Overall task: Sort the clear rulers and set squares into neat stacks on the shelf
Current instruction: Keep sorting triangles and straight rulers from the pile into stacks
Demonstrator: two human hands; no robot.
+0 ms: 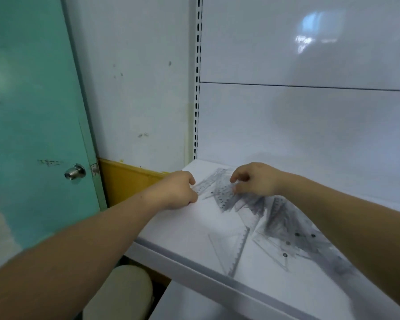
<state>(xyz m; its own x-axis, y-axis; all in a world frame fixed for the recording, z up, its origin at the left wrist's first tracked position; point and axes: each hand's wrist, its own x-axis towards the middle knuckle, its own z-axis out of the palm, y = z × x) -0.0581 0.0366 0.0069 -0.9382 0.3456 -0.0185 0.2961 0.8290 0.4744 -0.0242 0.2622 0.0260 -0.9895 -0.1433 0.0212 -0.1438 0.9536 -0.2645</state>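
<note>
Left grip [178, 191] pinches a clear ruler [208, 182] on the shelf [189, 229]; right grip [254, 179] curls onto the ruler pile [286, 225], hold unclear; markings too blurred to read

both arms bare, stretched forward | left hand [178, 191] knuckles up, fingers curled | right hand [255, 180] palm down, fingers hooked downward | grip too blurry to call tbh
</note>
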